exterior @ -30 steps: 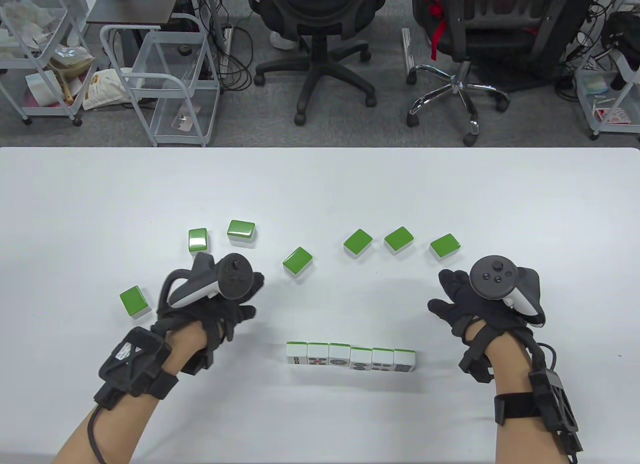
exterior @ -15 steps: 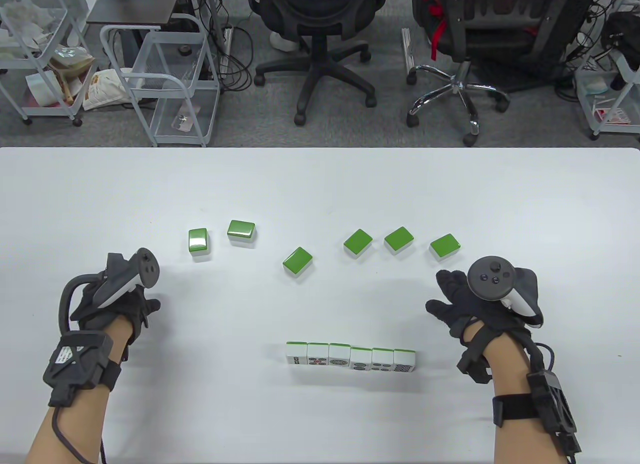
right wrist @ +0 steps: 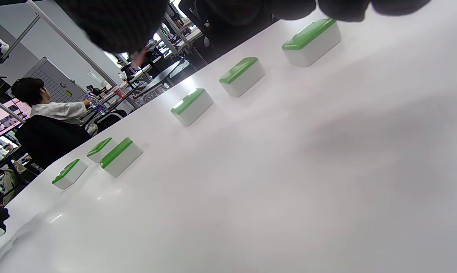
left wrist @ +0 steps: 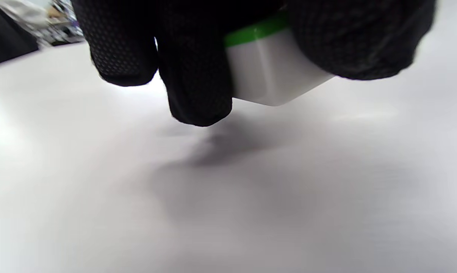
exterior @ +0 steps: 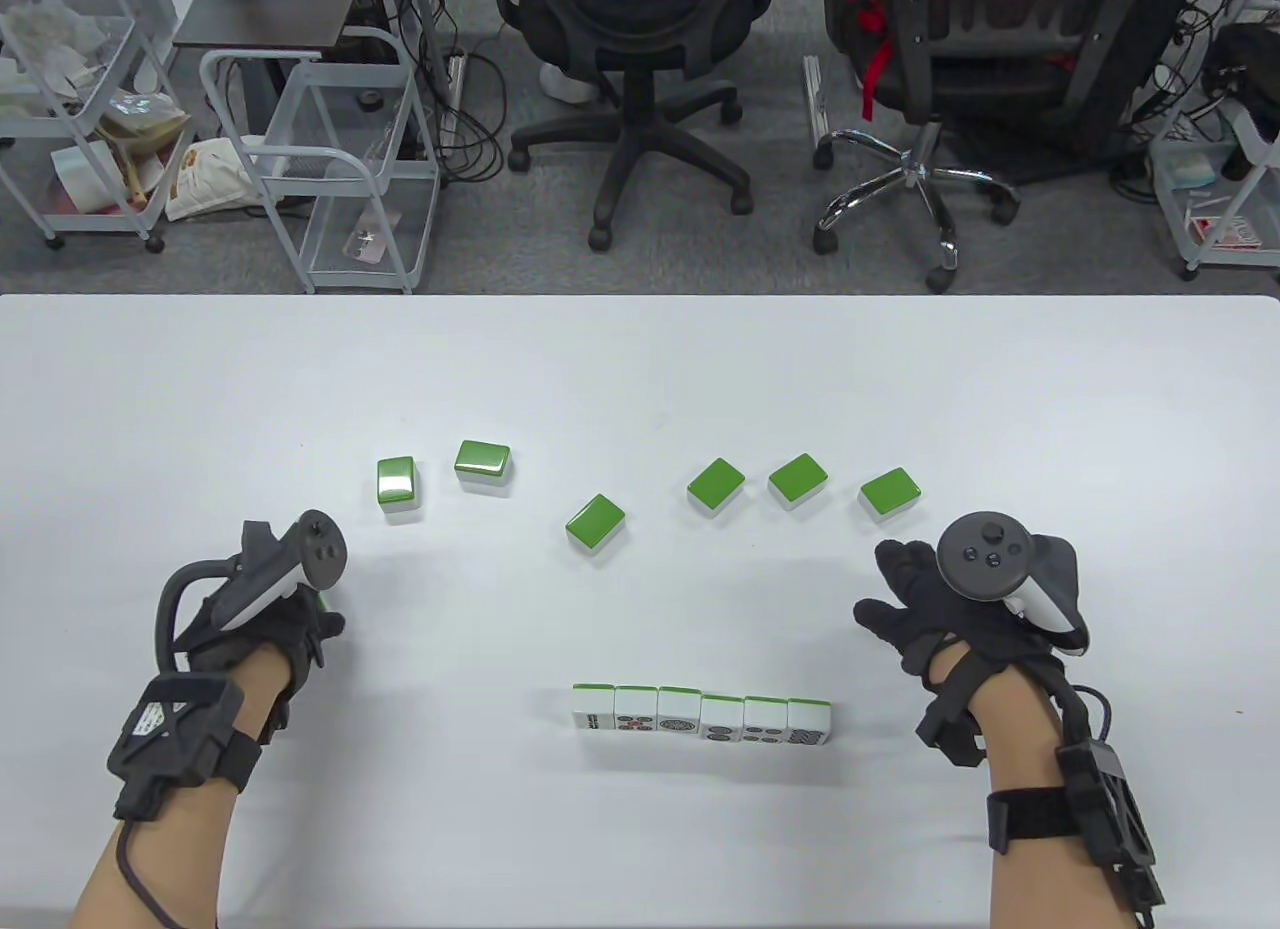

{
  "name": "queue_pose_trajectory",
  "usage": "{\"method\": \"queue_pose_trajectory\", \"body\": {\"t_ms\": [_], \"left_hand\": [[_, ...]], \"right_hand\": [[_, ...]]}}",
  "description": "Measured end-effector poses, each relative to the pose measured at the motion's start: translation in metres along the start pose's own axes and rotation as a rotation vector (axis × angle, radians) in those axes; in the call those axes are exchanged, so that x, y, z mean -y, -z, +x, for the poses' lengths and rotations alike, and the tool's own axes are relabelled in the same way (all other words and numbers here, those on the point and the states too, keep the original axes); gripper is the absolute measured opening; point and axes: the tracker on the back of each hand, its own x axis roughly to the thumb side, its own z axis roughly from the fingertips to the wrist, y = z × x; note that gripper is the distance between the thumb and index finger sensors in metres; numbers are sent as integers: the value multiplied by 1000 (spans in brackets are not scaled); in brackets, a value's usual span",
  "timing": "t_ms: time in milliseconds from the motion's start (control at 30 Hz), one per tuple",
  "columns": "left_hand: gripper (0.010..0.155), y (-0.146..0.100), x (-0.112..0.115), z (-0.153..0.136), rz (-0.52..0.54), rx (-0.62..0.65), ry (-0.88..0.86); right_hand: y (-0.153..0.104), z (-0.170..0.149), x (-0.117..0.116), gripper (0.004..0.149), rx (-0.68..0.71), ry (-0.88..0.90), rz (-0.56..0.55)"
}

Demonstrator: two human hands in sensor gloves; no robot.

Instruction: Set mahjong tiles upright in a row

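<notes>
Several mahjong tiles stand upright in a row [exterior: 700, 717] near the table's front edge, faces toward me. Several green-backed tiles lie face down farther back, from one at the left [exterior: 396, 484] to one at the right [exterior: 889, 494]. My left hand [exterior: 318, 621] is at the left and grips a green-backed tile [left wrist: 274, 72] between the fingers, just above the table; only a green sliver of that tile [exterior: 323, 601] shows in the table view. My right hand [exterior: 905, 599] is open and empty, right of the row, just in front of the rightmost loose tile [right wrist: 312, 41].
The white table [exterior: 640, 389] spreads wide around the tiles. Beyond its far edge stand office chairs [exterior: 640, 89] and wire carts [exterior: 330, 169]. The right wrist view shows the loose tiles in a line, such as the middle one [right wrist: 192, 106].
My left hand swung left onto the tile lying at the far left, took hold of it, and has come slightly back to the right with it. The right hand has barely moved.
</notes>
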Motion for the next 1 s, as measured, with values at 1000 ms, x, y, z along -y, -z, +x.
{"method": "queue_pose_trajectory", "body": {"t_ms": [1000], "left_hand": [[73, -31, 23, 165, -268, 624, -113]], "right_hand": [[0, -1, 1, 79, 3, 17, 25]]}}
